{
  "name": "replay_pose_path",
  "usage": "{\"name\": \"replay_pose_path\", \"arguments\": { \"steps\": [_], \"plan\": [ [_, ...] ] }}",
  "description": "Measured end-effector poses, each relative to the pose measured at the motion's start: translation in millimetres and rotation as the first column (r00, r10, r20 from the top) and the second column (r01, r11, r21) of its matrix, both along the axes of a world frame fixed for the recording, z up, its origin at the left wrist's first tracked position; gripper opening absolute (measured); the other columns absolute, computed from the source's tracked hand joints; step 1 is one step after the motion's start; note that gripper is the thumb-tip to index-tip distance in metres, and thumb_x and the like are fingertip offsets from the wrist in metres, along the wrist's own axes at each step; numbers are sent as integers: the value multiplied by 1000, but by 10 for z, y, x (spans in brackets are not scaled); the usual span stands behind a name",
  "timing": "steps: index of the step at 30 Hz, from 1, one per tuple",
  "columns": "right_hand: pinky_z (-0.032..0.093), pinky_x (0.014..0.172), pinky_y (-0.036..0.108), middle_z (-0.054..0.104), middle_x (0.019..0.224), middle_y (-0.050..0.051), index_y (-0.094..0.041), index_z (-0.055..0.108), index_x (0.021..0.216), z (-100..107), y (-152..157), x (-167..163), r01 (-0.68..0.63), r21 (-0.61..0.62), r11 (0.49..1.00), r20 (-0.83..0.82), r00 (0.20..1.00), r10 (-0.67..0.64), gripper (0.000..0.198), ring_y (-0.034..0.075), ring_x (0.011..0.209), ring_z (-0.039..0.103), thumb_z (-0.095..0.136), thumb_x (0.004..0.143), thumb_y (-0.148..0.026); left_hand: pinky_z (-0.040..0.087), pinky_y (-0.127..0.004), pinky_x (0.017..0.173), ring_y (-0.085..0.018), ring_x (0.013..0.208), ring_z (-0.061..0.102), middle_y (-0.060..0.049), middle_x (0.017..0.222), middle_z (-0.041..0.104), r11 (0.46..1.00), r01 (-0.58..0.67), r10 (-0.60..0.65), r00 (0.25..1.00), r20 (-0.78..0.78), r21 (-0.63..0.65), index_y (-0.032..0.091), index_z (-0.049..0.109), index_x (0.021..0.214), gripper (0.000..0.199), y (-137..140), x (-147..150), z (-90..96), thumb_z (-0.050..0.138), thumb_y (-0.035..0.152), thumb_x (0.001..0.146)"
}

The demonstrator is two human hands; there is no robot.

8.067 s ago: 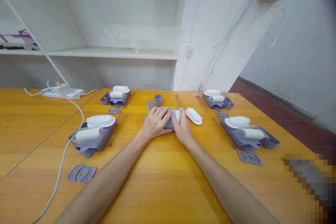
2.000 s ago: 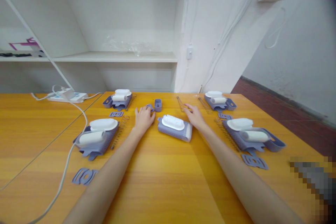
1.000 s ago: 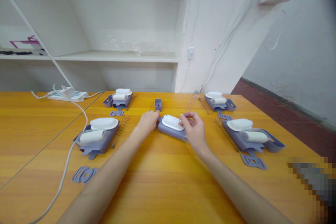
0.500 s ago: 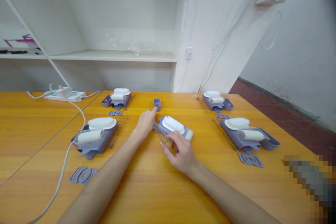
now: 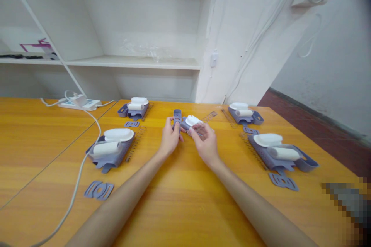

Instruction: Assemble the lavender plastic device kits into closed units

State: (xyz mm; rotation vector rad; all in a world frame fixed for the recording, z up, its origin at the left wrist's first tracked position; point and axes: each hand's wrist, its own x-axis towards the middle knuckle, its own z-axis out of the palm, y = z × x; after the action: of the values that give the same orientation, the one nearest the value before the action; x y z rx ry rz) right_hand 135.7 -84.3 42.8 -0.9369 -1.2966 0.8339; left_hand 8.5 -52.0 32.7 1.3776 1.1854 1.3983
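Evidently the white top (image 5: 192, 120) rests on the case (image 5: 186, 125), so that much looks done. Left of the case, the left hand (image 5: 170, 137) has its grip closed around the plate (image 5: 177, 120); right of it, the right hand (image 5: 206, 143) pinches the spring (image 5: 213, 114). Both parts look unfitted, as does the cup (image 5: 177, 112), just left of the case. Around the case, 4 more sets (image 5: 118, 134) lie on the desk (image 5: 174, 208), apparently unassembled.

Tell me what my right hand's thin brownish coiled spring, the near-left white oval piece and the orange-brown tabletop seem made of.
Spring: probably metal, from its fine wire loops; finish unclear. White oval piece: likely smooth plastic, with a moulded-looking rim. Tabletop: wood or laminate, softly glossy, showing grain.
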Motion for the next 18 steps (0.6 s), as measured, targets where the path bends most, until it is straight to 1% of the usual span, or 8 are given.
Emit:
{"name": "replay_pose_path", "arguments": {
  "steps": [2,4,5,7,9,11,15,18],
  "plan": [
    [55,61,29,62,88,3,-21,51,87,4,-127,1,-89,-111,990,-102,992,78,24,16,72,64,63,76,-39,33,-16,33,-6,34,46,4,66,59,998,52,-51,997,50,-21,21,39,111,31,-76,87,-39,44,39,87],
    [53,53,26,63,81,2,-21,50,87,-46,-205,43,-180,-211,961,-117,980,158,27,15,63,63,63,76,-42,37,-15,36,-6,37,47,5,63,57,995,99,-97,992,75,-24,22,37,116,34,-126,149,-91,47,37,87],
    [52,51,25,63,77,1,-20,51,87,-84,-216,77,-203,-248,947,-107,978,181,28,14,61,62,64,76,-42,39,-15,38,-6,38,48,6,63,56,993,119,-117,990,79,-23,23,35,119,36,-139,169,-117,47,36,87],
    [51,50,23,63,74,1,-19,51,85,-163,-186,161,-197,-295,935,-96,980,176,30,12,58,61,64,75,-43,39,-15,36,-6,38,49,5,67,58,988,150,-148,986,79,-25,25,30,123,41,-148,187,-164,46,35,87],
    [51,51,23,64,77,1,-18,51,85,-220,-114,246,-170,-318,933,-116,983,140,31,11,57,60,65,74,-44,34,-15,31,-5,35,47,4,74,60,983,178,-174,981,84,-39,26,26,124,42,-145,188,-197,44,37,87],
    [52,52,23,65,79,2,-18,51,86,-246,-40,314,-156,-320,935,-132,984,119,33,11,59,61,67,73,-44,30,-14,28,-5,33,47,3,77,60,975,216,-210,973,94,-59,26,26,121,41,-144,184,-214,45,38,87],
    [54,56,26,66,81,3,-17,53,87,-262,48,383,-150,-320,935,-165,981,101,36,15,66,65,70,68,-43,30,-13,29,-6,34,48,4,72,59,955,284,-277,957,86,-88,23,34,116,42,-172,193,-221,52,39,82],
    [55,67,31,68,82,4,-18,54,89,-287,64,397,-180,-301,937,-201,972,122,38,17,71,67,72,67,-42,31,-13,30,-5,35,48,6,66,56,948,305,-299,952,68,-94,21,38,116,44,-194,204,-234,55,41,80]
  ]
}}
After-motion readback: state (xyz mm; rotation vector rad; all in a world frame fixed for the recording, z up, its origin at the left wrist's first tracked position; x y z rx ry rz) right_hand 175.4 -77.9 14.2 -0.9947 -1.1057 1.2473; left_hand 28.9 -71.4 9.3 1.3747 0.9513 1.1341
